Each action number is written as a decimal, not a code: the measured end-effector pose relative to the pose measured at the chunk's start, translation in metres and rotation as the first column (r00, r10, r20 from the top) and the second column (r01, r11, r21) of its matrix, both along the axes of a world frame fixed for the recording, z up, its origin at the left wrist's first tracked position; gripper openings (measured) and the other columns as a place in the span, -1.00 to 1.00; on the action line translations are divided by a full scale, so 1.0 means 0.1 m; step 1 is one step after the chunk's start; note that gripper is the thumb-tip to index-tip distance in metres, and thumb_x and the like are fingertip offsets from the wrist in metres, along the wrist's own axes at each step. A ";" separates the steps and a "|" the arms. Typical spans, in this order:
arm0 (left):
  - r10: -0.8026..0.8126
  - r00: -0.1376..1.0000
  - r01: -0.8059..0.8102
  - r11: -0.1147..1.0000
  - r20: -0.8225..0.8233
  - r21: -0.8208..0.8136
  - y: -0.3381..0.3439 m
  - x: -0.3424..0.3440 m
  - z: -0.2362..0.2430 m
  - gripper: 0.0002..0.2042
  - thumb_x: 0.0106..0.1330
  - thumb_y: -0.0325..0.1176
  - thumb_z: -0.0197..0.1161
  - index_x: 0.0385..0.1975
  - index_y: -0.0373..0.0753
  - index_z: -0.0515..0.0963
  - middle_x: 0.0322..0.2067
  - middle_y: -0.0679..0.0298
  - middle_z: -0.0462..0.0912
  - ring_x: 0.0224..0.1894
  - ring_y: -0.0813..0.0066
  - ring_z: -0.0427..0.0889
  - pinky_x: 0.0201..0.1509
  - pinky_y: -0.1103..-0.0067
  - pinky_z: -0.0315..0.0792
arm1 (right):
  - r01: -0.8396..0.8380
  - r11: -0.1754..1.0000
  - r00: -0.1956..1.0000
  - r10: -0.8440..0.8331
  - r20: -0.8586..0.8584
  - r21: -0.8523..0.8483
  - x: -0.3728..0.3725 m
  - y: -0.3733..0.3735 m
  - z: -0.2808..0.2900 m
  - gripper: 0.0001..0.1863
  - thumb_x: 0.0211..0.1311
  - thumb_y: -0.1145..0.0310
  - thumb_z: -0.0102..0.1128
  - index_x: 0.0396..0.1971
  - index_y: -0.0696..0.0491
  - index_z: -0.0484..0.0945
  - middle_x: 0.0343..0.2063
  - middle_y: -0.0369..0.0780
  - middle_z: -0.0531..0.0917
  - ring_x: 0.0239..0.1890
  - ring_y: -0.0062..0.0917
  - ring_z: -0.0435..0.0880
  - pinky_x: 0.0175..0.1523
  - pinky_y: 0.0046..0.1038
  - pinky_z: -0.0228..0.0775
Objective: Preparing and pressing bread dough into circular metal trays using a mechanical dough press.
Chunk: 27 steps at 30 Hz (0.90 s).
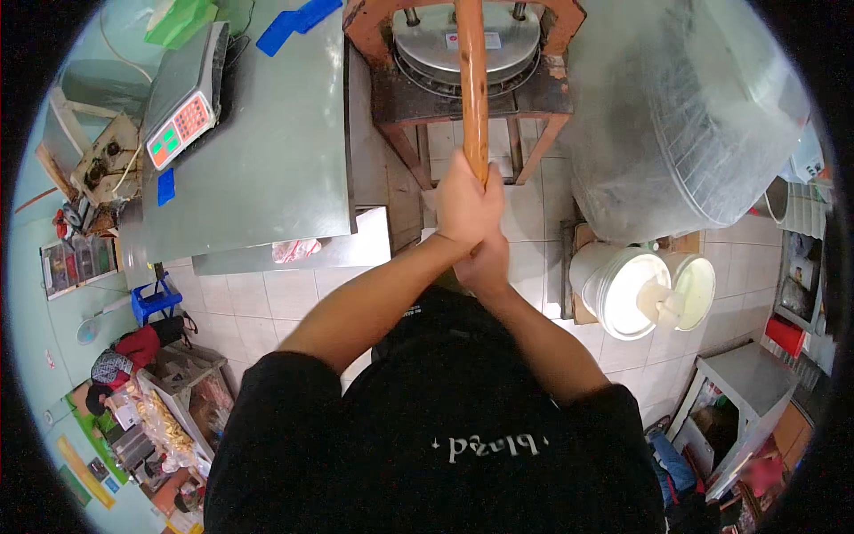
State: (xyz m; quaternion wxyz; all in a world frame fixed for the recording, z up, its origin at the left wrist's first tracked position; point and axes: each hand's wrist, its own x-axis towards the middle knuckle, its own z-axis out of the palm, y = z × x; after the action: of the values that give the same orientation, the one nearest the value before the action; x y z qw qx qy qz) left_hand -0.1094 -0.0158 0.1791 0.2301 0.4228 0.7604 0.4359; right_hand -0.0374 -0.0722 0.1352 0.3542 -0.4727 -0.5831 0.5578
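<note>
A long varnished wooden pole (473,98) runs from the top edge down toward me, over an orange metal press (562,62). My left hand (464,203) is wrapped round its near end. Just below, my right hand (486,265) is also closed, partly hidden under the left wrist; the pole's tip is covered by my hands. Both forearms reach forward and meet in front of my body. Beneath the pole, the press carries a thick round silver plate (418,44) above a dark round rim.
Left of the press stands a grey table (267,160) with a digital scale (185,111) and blue strips. To the right are a large cloudy plastic-covered bin (632,116) and white buckets (614,285). A grey cabinet (752,378) stands at lower right.
</note>
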 end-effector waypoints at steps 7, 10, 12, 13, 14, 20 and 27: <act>-0.035 0.998 0.033 0.999 0.061 0.042 -0.06 -0.16 -0.09 -0.78 0.11 -0.36 0.13 -0.32 -0.30 0.31 -0.52 -0.05 0.50 -0.43 -0.09 0.51 -0.36 0.26 0.36 | 0.073 0.994 0.997 -0.071 -0.029 0.080 -0.21 -0.06 -0.22 -0.55 -0.01 0.33 0.21 -0.11 0.17 0.35 -0.32 -0.02 0.59 -0.21 -0.19 0.59 -0.14 -0.39 0.39; -0.072 0.972 0.057 0.996 0.223 0.072 -0.02 -0.12 -0.07 -0.81 0.10 -0.43 0.15 -0.33 -0.31 0.32 -0.50 0.10 0.47 -0.42 0.26 0.51 -0.30 0.43 0.37 | 0.055 0.998 0.997 -0.057 -0.057 -0.027 -0.14 -0.01 -0.05 -0.57 0.00 0.38 0.17 -0.10 0.18 0.33 -0.31 -0.03 0.58 -0.19 -0.25 0.59 -0.12 -0.40 0.37; -0.100 0.950 0.086 0.994 0.295 0.060 -0.12 -0.12 0.14 -0.82 0.10 -0.44 0.14 -0.34 -0.32 0.32 -0.51 0.12 0.46 -0.43 0.30 0.50 -0.31 0.43 0.36 | 0.053 0.998 0.998 -0.055 -0.042 -0.035 -0.11 -0.11 0.21 -0.58 0.00 0.41 0.15 -0.09 0.18 0.32 -0.29 -0.04 0.58 -0.18 -0.28 0.58 -0.10 -0.40 0.35; -0.125 0.924 0.113 0.992 0.360 0.053 -0.14 -0.14 0.24 -0.82 0.10 -0.45 0.13 -0.35 -0.33 0.32 -0.52 0.13 0.44 -0.45 0.34 0.48 -0.32 0.44 0.36 | 0.047 0.998 0.998 -0.048 -0.032 -0.040 -0.10 -0.14 0.28 -0.58 0.01 0.44 0.12 -0.09 0.19 0.32 -0.27 -0.05 0.58 -0.16 -0.30 0.57 -0.08 -0.41 0.34; -0.128 0.924 0.114 0.992 0.361 0.059 -0.15 -0.15 0.28 -0.82 0.10 -0.45 0.13 -0.35 -0.33 0.32 -0.52 0.13 0.44 -0.45 0.34 0.48 -0.32 0.44 0.36 | 0.048 0.998 0.998 -0.049 -0.030 -0.034 -0.11 -0.15 0.28 -0.58 0.01 0.44 0.12 -0.09 0.19 0.32 -0.27 -0.05 0.58 -0.16 -0.30 0.57 -0.08 -0.41 0.34; -0.111 0.985 0.091 0.984 0.129 0.156 -0.12 -0.18 -0.22 -0.81 0.10 -0.43 0.09 -0.34 -0.34 0.31 -0.59 0.09 0.40 -0.55 0.22 0.42 -0.41 0.42 0.34 | 0.024 0.994 0.999 -0.028 0.039 0.111 -0.16 -0.05 0.00 -0.55 0.02 0.36 0.10 -0.04 0.15 0.31 -0.22 -0.05 0.56 -0.11 -0.29 0.55 -0.04 -0.41 0.33; -0.215 0.880 0.197 0.977 0.423 0.087 -0.17 -0.24 0.29 -0.84 0.13 -0.40 0.14 -0.43 -0.31 0.32 -0.60 0.27 0.36 -0.53 0.51 0.37 -0.43 0.51 0.32 | 0.074 0.997 0.994 -0.076 -0.072 -0.037 -0.19 -0.09 0.27 -0.56 -0.01 0.39 0.17 -0.08 0.14 0.33 -0.29 -0.07 0.59 -0.17 -0.31 0.59 -0.10 -0.41 0.37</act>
State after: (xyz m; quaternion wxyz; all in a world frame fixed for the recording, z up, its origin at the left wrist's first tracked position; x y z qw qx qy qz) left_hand -0.1338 -0.0330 0.2083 0.4283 0.3992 0.6325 0.5071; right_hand -0.0560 -0.0817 0.1625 0.3879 -0.4794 -0.5419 0.5710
